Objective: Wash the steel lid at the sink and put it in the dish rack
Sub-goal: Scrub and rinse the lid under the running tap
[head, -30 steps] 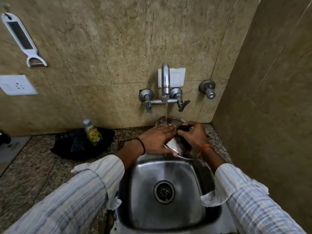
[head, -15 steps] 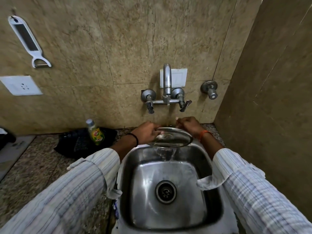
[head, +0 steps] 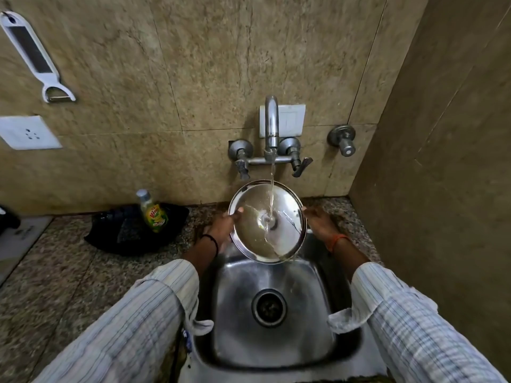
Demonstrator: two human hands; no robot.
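Observation:
The round steel lid (head: 250,225) is tilted up towards me above the back of the steel sink (head: 326,313), its inner face showing. Water runs from the tap (head: 271,125) onto the lid's middle and streams off its lower edge. My left hand (head: 224,226) grips the lid's left rim, thumb on the inner face. On the opposite rim, my right hand (head: 318,221) holds the lid, mostly behind it. No dish rack is in view.
A dish soap bottle (head: 153,212) stands on a black bag (head: 121,233) on the granite counter left of the sink. A white peeler (head: 36,58) and a socket (head: 27,132) are on the tiled wall. A side wall stands close on the right.
The lid, held nearly flat half a second ago, has been tipped up so its inner face is towards me, under the running water. Both hands have shifted to its side rims.

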